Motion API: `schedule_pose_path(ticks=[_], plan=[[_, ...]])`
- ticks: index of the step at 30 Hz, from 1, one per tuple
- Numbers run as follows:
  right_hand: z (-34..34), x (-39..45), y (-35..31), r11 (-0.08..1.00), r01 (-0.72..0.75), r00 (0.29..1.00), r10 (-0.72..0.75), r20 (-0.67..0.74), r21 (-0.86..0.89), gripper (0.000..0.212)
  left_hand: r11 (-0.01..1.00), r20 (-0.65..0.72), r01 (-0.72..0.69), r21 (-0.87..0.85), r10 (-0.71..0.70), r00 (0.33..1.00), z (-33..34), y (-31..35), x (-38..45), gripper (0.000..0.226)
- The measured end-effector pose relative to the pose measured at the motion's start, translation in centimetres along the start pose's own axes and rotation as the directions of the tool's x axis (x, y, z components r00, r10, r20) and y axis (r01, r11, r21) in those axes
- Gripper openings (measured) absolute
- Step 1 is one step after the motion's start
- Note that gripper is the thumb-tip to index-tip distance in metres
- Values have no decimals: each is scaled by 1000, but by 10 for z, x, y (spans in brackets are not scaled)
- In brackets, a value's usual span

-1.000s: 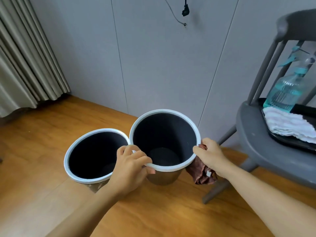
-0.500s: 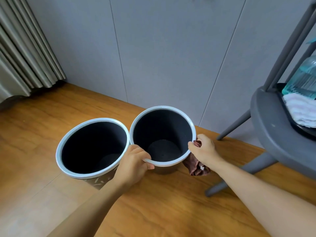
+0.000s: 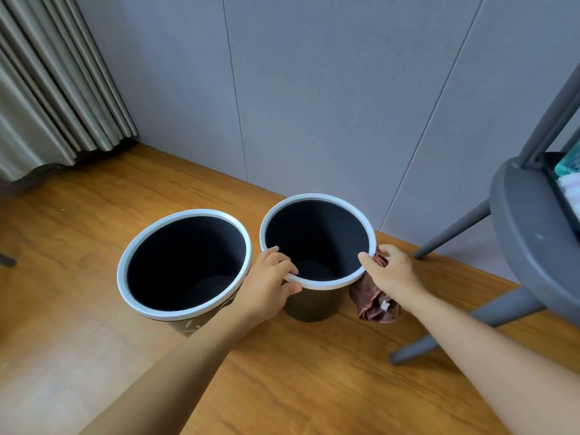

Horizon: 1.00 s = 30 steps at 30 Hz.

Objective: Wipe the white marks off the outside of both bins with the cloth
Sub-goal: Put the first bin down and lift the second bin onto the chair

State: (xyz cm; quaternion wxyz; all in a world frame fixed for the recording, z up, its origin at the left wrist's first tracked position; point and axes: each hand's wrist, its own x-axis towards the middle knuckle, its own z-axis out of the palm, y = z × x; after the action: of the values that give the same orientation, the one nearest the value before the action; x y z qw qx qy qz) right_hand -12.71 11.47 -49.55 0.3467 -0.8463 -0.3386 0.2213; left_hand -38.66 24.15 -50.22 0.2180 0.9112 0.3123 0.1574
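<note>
Two dark round bins with white rims stand side by side on the wooden floor. The right bin (image 3: 317, 202) is gripped at its near-left rim by my left hand (image 3: 270, 284), fingers curled over the edge. My right hand (image 3: 390, 273) grips its right rim and also holds a brown cloth (image 3: 372, 301), which hangs down against the bin's outer wall. The left bin (image 3: 150, 246) shows white marks (image 3: 194, 324) low on its near outer side; nobody touches it. Most of both bins' outer walls are hidden from above.
A grey chair (image 3: 527, 246) stands at the right, its legs reaching onto the floor beside the cloth. On its seat a dark tray (image 3: 555, 189) carries a spray bottle and a white cloth, cut by the frame. Grey wall panels behind; a curtain (image 3: 56, 89) hangs at the left.
The right bin has come down and now sits lower, level with the left bin and slightly apart from it. Both hands kept their grip. The view shifted left, pushing the chair to the edge.
</note>
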Motion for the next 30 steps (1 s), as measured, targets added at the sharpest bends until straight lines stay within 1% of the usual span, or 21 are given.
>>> schedule_pose_path(ticks=[1, 2, 4, 6, 7, 8, 9, 11, 12, 14, 16, 19, 21, 24, 26, 27, 29, 30], plan=[[-2, -6, -1, 999, 2, 999, -4, -34, -32, 59, 1000, -4, 4, 12, -4, 1000, -1, 2, -1, 38], [-3, -16, -4, 997, 19, 997, -25, -76, -77, 62, 1000, -30, 7, 2, -7, 1000, -4, 3, -4, 44], [-5, -43, -13, 980, 108, 981, -132, -139, -168, 54, 997, -127, 18, -74, -27, 992, -14, 1, -16, 48], [-2, -72, -21, 926, 275, 931, -324, -170, -259, 47, 987, -219, 37, -156, -71, 973, -32, -7, -35, 42], [2, -86, -27, 896, 355, 899, -405, -166, -266, 46, 981, -258, 48, -185, -96, 961, -41, -13, -45, 37], [8, -98, -35, 881, 411, 882, -449, -141, -236, 45, 976, -296, 64, -207, -125, 947, -50, -20, -57, 33], [17, -108, -45, 876, 445, 881, -465, -87, -185, 45, 971, -335, 85, -225, -159, 929, -59, -29, -69, 33], [39, -122, -67, 882, 458, 889, -451, 86, -109, 46, 954, -390, 145, -262, -242, 888, -74, -47, -93, 32], [53, -125, -78, 874, 477, 873, -460, 161, -92, 48, 947, -401, 176, -267, -276, 873, -81, -56, -103, 32], [82, -126, -97, 833, 545, 822, -510, 254, -91, 55, 950, -414, 223, -219, -297, 860, -94, -75, -121, 32], [108, -119, -114, 794, 595, 783, -538, 312, -123, 63, 953, -391, 263, -151, -302, 870, -105, -93, -133, 38], [137, -104, -132, 791, 599, 765, -517, 385, -127, 67, 946, -267, 315, -75, -324, 908, -116, -116, -147, 44], [150, -95, -136, 804, 583, 764, -491, 419, -121, 64, 944, -199, 328, -30, -328, 924, -118, -128, -154, 46], [165, -89, -135, 799, 579, 770, -470, 431, -165, 54, 934, -100, 354, -54, -358, 929, -117, -139, -158, 51], [172, -86, -131, 802, 568, 781, -454, 429, -185, 48, 926, -67, 358, -120, -367, 928, -115, -144, -158, 45], [173, -84, -129, 802, 567, 781, -449, 435, -191, 45, 923, -67, 351, -157, -365, 929, -114, -144, -158, 37], [175, -82, -127, 793, 578, 770, -452, 451, -191, 34, 921, -97, 337, -196, -360, 928, -111, -144, -157, 18], [174, -82, -128, 786, 589, 761, -462, 455, -188, 28, 925, -123, 326, -197, -353, 927, -109, -143, -157, 16]])
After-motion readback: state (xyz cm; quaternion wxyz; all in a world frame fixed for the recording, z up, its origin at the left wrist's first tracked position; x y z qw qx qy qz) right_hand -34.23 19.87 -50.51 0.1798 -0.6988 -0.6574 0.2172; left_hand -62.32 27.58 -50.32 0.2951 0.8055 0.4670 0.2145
